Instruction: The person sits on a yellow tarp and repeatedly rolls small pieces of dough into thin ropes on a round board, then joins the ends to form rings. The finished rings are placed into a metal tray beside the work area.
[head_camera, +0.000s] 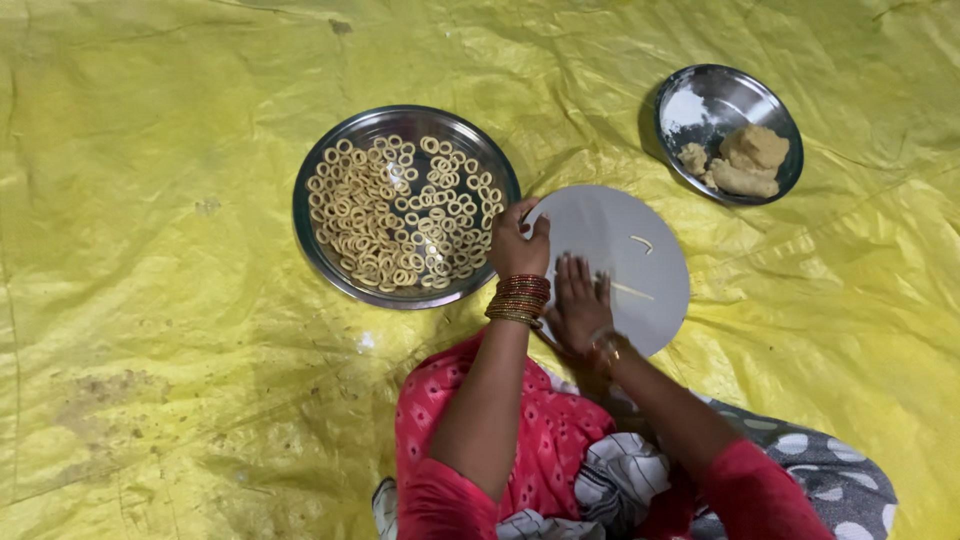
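Observed from beside the seated person: the work is laid out on a crumpled yellow plastic floor sheet (150, 330). A round, flat grey rolling board (640, 225) lies in front of the person's knees.

The right hand (580, 300) lies palm down on the near part of the board, fingers flat, extended and released; it appears to be rolling dough beneath the palm. A thin pale dough strand (632, 291) shows just beside the fingertips. A short curved dough piece (641, 242) lies apart, further up the board.

The left hand (517, 243), wrist stacked with red and gold bangles (520, 300), sits at the board's left edge, touching the rim of the large round steel plate (310, 240). Its fingers are curled, pinched together; whether they grasp a piece cannot be told.

The plate holds many small pale dough rings (400, 210), closely packed. A smaller steel bowl (700, 95), well apart at upper right, contains lumps of tan dough (750, 160).

Assessment: even, light palm pressure should keep the strand uniform; rings should be set down without crushing neighbours.
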